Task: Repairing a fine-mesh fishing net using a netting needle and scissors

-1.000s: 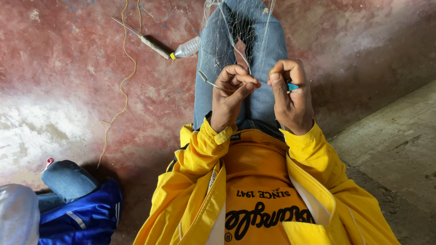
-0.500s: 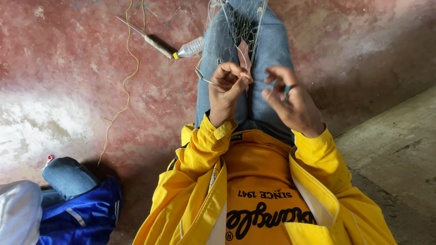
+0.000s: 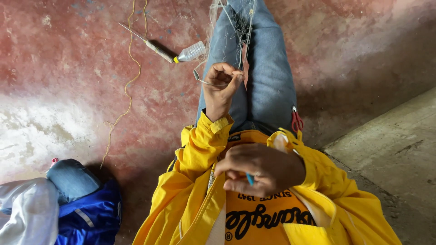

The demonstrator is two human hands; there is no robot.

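I sit on a red floor with my legs in blue jeans (image 3: 265, 77) stretched out. A thin fishing net (image 3: 236, 25) lies over my legs. My left hand (image 3: 221, 87) pinches the net's mesh and a thin line above my left thigh. My right hand (image 3: 259, 169) is drawn back close to my chest, over my yellow jacket (image 3: 200, 168), with its fingers closed on a small blue tool (image 3: 249, 179). Red-handled scissors (image 3: 297, 121) lie beside my right hip.
A clear plastic bottle (image 3: 190, 51) and a long netting needle (image 3: 147, 42) lie on the floor left of my legs, with a yellow cord (image 3: 130, 81) trailing past them. Another person's knee (image 3: 70, 179) and blue clothing (image 3: 88, 215) are at the lower left. A concrete slab (image 3: 390, 145) lies to the right.
My right hand has pulled back from the net to my chest with the blue tool. My left hand has stayed on the net. The view has tilted down.
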